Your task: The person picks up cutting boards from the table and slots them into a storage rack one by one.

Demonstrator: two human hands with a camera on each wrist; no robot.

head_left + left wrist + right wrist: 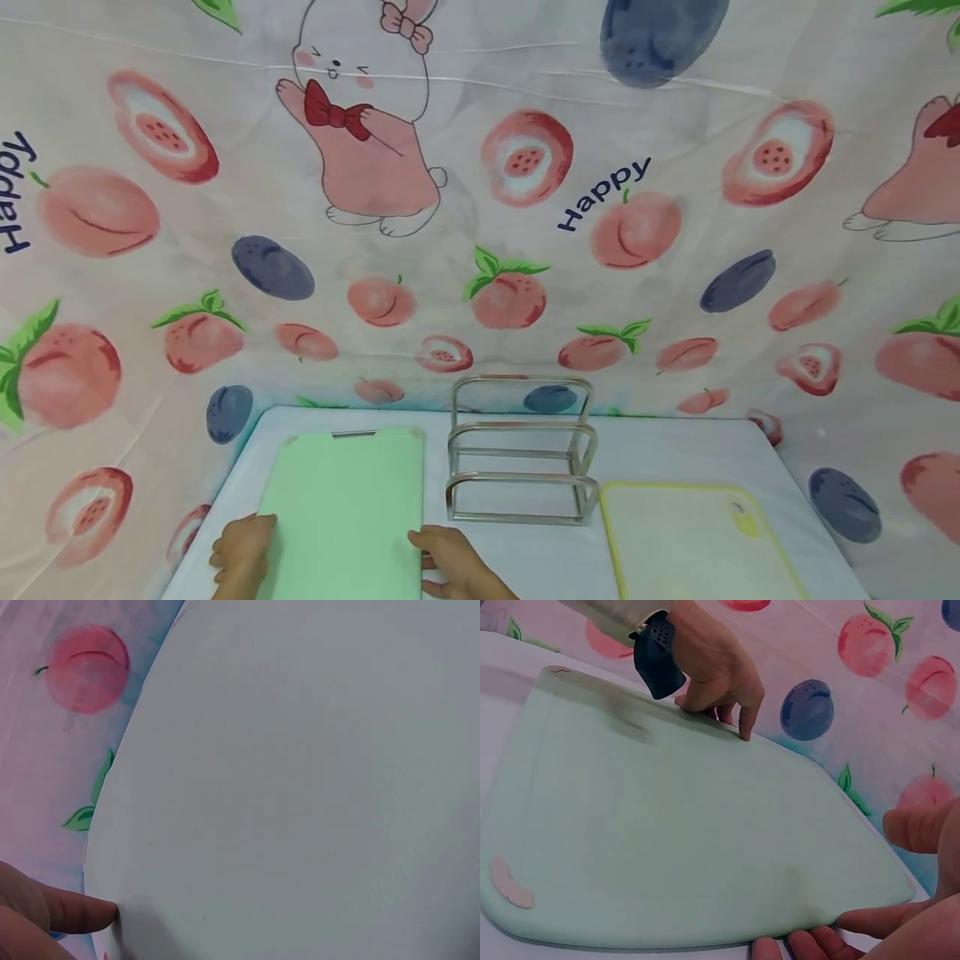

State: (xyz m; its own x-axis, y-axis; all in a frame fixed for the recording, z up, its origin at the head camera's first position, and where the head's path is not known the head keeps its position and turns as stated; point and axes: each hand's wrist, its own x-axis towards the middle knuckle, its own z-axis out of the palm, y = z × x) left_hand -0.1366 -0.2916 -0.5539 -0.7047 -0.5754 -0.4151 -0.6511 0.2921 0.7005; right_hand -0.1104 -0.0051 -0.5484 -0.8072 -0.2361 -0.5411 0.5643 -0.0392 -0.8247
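Observation:
A light green cutting board (pixel 348 508) lies on the white table's left part, a slot near its far edge. My left hand (pixel 243 550) holds its left edge, fingertips against the rim. At the opposite edge my right hand (pixel 453 562) grips the board. In the right wrist view, fingers of my right hand (pixel 885 915) reach along the near edge of the board (pixel 682 817); the left hand (pixel 720 667) curls at the far edge. The left wrist view shows a fingertip of my left hand (pixel 67 907) beside a pale surface (pixel 262 772).
A metal rack (pixel 521 475) with several upright loops stands right of the board. A pale cutting board with a yellow rim (pixel 701 533) lies at the table's right. Peach-printed cloth (pixel 450 250) hangs behind and at both sides.

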